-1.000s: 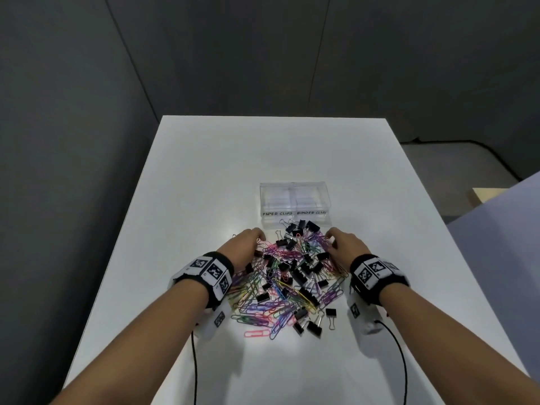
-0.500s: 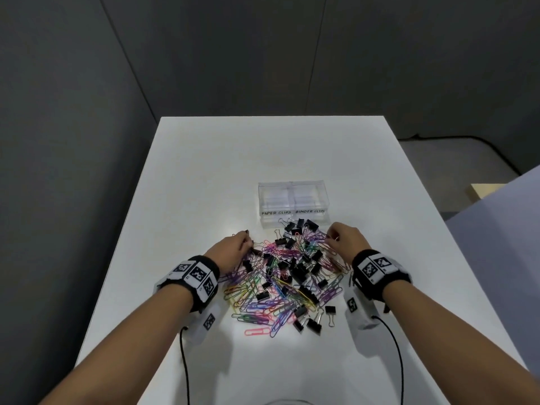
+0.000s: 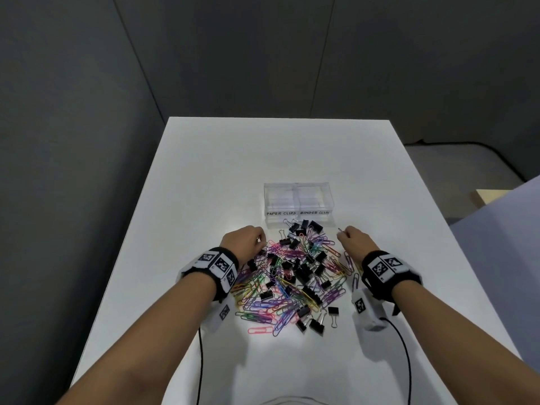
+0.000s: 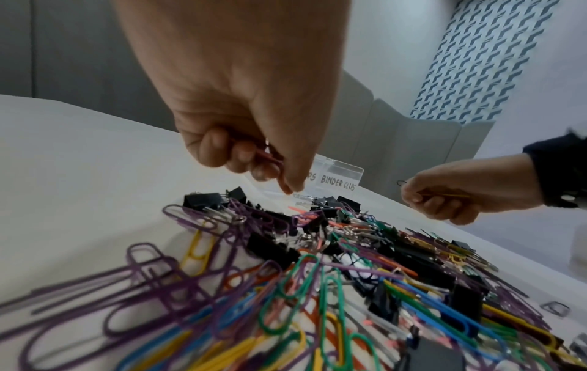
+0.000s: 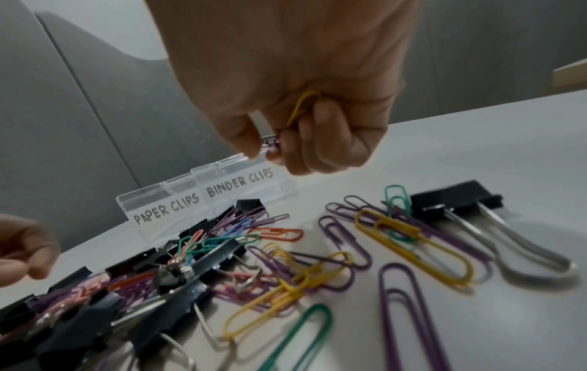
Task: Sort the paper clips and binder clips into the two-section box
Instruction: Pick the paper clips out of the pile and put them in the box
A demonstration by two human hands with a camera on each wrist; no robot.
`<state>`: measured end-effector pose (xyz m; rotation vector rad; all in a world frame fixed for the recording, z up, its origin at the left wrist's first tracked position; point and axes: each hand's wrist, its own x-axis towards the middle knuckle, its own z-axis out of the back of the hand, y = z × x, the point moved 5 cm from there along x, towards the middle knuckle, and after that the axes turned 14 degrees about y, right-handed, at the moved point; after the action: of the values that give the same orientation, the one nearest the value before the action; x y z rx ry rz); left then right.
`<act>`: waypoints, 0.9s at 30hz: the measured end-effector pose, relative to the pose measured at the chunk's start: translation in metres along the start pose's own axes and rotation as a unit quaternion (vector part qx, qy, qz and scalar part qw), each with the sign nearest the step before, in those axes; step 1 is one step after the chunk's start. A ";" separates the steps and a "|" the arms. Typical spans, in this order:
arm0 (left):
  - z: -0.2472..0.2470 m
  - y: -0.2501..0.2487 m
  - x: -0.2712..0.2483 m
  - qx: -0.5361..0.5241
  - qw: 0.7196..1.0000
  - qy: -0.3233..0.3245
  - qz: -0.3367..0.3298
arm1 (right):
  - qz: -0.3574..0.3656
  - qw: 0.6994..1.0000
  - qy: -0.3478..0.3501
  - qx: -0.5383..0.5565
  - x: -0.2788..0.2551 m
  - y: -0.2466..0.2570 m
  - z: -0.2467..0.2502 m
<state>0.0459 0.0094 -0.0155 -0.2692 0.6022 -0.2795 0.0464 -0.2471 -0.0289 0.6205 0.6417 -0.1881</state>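
A mixed heap of coloured paper clips [image 3: 280, 299] and black binder clips [image 3: 305, 274] lies mid-table. Behind it stands the clear two-section box [image 3: 298, 204], labelled PAPER CLIPS on the left and BINDER CLIPS on the right; both sections look bare. My left hand [image 3: 248, 241] hovers at the heap's far-left edge, fingers curled round a red paper clip [image 4: 270, 157]. My right hand [image 3: 352, 239], at the far-right edge just in front of the box, grips a yellow paper clip [image 5: 303, 105] and a dark clip [image 5: 270, 141] between thumb and fingers.
The white table [image 3: 204, 176] runs far back behind the box, with dark walls beyond. A lone pink paper clip [image 3: 260, 330] and a few binder clips [image 3: 317, 324] lie at the heap's near edge. Cables [image 3: 404, 355] trail from both wrists.
Both hands have lifted off the heap and drawn slightly apart, each with a paper clip taken up. The right hand has moved nearer the box's right corner.
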 end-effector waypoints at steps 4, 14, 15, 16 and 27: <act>-0.003 -0.013 0.006 0.046 0.999 0.018 -0.023 | 0.001 0.999 0.016 -0.040 0.000 -0.004 -0.001; -0.016 -0.019 0.018 0.130 0.991 0.021 -0.008 | -0.096 0.993 -0.029 -0.060 -0.009 -0.033 0.017; -0.016 -0.019 0.018 0.126 0.992 0.020 -0.005 | -0.117 0.989 -0.022 -0.083 -0.010 -0.037 0.018; -0.016 -0.018 0.018 0.122 0.992 0.020 -0.002 | -0.135 0.985 -0.012 -0.104 -0.011 -0.042 0.018; -0.019 -0.015 0.007 0.107 0.994 -0.017 -0.005 | -0.103 0.992 0.019 -0.075 -0.014 -0.025 -0.018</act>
<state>0.0377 -0.0095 -0.0289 -0.0694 0.5329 -0.3461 0.0171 -0.2567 -0.0438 0.4128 0.7505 -0.3179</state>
